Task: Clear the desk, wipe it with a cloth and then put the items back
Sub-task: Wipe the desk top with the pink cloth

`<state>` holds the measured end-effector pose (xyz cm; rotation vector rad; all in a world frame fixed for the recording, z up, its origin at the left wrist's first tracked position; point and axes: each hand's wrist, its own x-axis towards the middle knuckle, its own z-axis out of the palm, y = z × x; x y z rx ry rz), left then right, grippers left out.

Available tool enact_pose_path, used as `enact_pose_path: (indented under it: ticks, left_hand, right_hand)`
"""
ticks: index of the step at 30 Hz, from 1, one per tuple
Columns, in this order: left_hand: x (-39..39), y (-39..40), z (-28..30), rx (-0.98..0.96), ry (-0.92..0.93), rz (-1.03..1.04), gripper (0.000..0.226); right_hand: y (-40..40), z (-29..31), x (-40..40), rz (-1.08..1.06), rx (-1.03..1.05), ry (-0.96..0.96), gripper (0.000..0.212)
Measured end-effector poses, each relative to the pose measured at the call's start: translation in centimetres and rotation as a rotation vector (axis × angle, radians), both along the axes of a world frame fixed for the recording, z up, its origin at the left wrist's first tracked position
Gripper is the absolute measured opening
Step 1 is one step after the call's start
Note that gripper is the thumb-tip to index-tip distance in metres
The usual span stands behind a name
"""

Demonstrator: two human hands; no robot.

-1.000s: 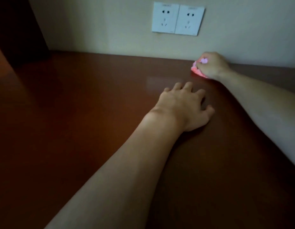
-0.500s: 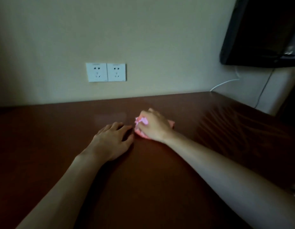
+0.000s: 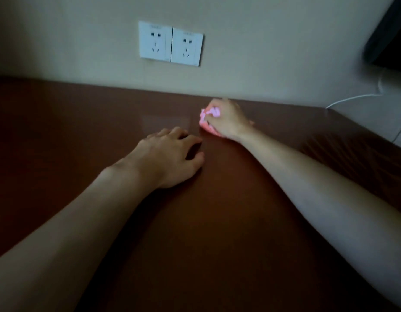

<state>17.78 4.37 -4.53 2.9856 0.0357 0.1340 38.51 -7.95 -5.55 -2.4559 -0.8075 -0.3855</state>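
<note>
Two bare hands work a reddish-brown desk (image 3: 217,221) during the wiping step: the right hand (image 3: 226,119), fingers curled tight, clutches a bunched pink cloth (image 3: 206,121) pressed to the desk near the wall, while the left hand (image 3: 170,154) rests beside it, fingers relaxed, touching wood; overlapping strokes with steady pressure would likely serve best
</note>
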Motion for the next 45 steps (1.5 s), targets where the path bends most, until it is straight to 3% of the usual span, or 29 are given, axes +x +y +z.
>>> enact_pose_path:
  ticks: [8,14,23,32,36,45]
  left_hand:
    - [0.5,0.6,0.0,-0.006,0.008,-0.016,0.058]
    - [0.4,0.5,0.2,-0.011,0.02,-0.012,0.058]
    - [-0.2,-0.1,0.6,-0.009,0.055,0.012,0.058]
    - [-0.8,-0.5,0.2,-0.026,-0.007,0.021,0.057]
    - [-0.4,-0.2,-0.1,-0.034,-0.008,0.017,0.057]
    - [0.3,0.0,-0.4,0.001,-0.015,-0.016,0.059]
  right_hand:
    - [3.2,0.1,8.9,-0.078,-0.01,-0.015,0.022]
    - [3.3,0.2,9.1,-0.081,-0.062,0.004,0.038]
    - [-2.0,-0.3,-1.3,-0.04,-0.032,-0.015,0.019]
    - [-9.2,-0.5,-15.2,0.218,-0.071,-0.051,0.014]
    - [-7.2,-0.1,-12.0,0.208,-0.059,-0.045,0.013]
    - [2.7,-0.3,5.6,0.051,-0.065,-0.048,0.021]
